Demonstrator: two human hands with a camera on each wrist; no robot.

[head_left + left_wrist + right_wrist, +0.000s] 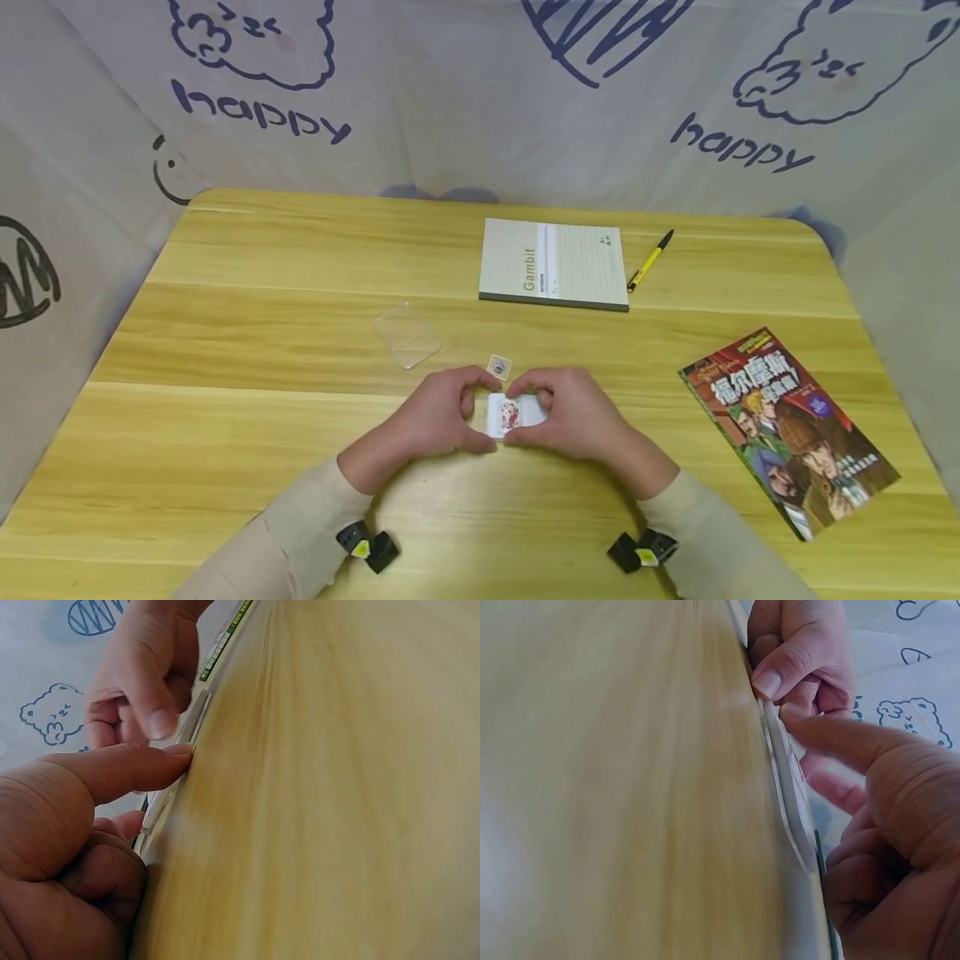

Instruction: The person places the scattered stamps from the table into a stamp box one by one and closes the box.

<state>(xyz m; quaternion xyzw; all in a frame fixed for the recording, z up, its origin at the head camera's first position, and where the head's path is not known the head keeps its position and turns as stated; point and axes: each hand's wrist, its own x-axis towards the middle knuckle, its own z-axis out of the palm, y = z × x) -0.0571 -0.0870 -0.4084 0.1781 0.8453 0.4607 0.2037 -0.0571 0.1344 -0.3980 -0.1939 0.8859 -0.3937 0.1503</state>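
A small stack of white playing cards (532,410), its top card printed with a colourful figure, lies low on the table between my two hands. My left hand (442,412) frames its left end, thumb at the near edge and index finger at the far edge. With thumb and index finger, my right hand (573,414) pinches the stack across its long sides. A thin clear layer shows under the cards (786,776) in the right wrist view. Just beyond the fingertips lies a small square card (499,367) with a round emblem. To the left rests a clear plastic cover (407,335).
A Gambit notebook (555,262) lies at the back of the wooden table (262,333), with a yellow and black pen (650,262) beside it. An illustrated book (787,429) is at the right. Printed cloth (450,100) hangs behind the table.
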